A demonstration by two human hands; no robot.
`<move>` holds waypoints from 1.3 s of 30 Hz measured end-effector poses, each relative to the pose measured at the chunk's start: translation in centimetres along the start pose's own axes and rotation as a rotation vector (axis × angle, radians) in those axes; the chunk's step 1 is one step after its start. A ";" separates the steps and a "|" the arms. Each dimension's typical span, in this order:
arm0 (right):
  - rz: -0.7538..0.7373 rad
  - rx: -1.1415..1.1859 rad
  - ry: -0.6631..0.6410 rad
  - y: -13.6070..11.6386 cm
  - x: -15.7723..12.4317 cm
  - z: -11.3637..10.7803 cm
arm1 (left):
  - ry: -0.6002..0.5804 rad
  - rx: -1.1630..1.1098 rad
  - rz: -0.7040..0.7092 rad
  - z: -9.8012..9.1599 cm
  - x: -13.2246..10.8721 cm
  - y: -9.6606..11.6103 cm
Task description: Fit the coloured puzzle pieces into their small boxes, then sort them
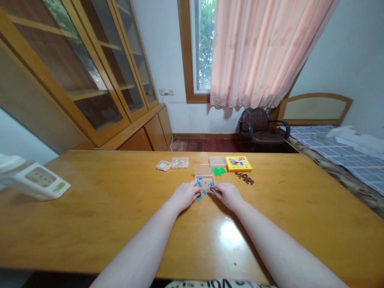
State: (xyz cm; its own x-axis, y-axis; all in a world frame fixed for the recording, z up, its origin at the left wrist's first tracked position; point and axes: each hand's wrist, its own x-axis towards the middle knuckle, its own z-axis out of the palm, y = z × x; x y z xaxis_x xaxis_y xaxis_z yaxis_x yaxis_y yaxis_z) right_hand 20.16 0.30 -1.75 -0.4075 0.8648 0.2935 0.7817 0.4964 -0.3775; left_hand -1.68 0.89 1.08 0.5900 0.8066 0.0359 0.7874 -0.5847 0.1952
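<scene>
Both my hands rest on a wooden table [90, 208], either side of several small blue pieces [200, 184]. My left hand [186, 195] lies with curled fingers, its fingertips touching the blue pieces beside a small clear plastic box [204, 175]. My right hand [228, 194] has its fingers pinched together at the box's near right corner, on something too small to make out. Some blue pieces lie inside the box, others on the table in front of it.
Behind the box lie green pieces [219, 171], a clear lid [217, 161], a yellow box [239, 163], brown pieces [245, 178] and two clear boxes [174, 164]. A white carton [36, 181] stands at the left. A chair [261, 126], bed [345, 154] and cabinet [90, 80] surround the table.
</scene>
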 end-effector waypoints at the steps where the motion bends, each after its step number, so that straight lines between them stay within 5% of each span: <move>1: 0.042 0.001 0.027 0.1 0.2 0.1 | -0.006 0.002 -0.003 0.0 0.0 0.1; 6: 0.181 0.035 0.037 0.4 0.5 -0.2 | -0.017 -0.020 -0.012 -0.5 -0.1 0.6; 12: 0.014 0.073 -0.126 0.5 -0.3 -0.8 | -0.028 -0.028 -0.015 -0.7 -0.4 0.6; 23: -0.018 -0.035 -0.209 0.0 -0.2 -0.7 | -0.038 -0.008 -0.038 -0.2 -0.3 0.4; 32: -0.022 -0.041 -0.192 -0.2 -0.2 -0.5 | 0.252 -0.109 -0.117 -0.3 0.8 0.1; 39: 0.027 -0.018 -0.213 -0.2 -0.2 -0.6 | -0.003 -0.143 -0.026 -0.6 -0.7 0.2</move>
State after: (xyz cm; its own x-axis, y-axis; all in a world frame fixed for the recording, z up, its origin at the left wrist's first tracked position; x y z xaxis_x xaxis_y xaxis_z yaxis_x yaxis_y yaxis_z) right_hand 20.40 -0.04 -1.21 -0.4754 0.8751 0.0905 0.8012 0.4731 -0.3665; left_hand -1.99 0.27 1.71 0.5701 0.8212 0.0261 0.7694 -0.5447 0.3337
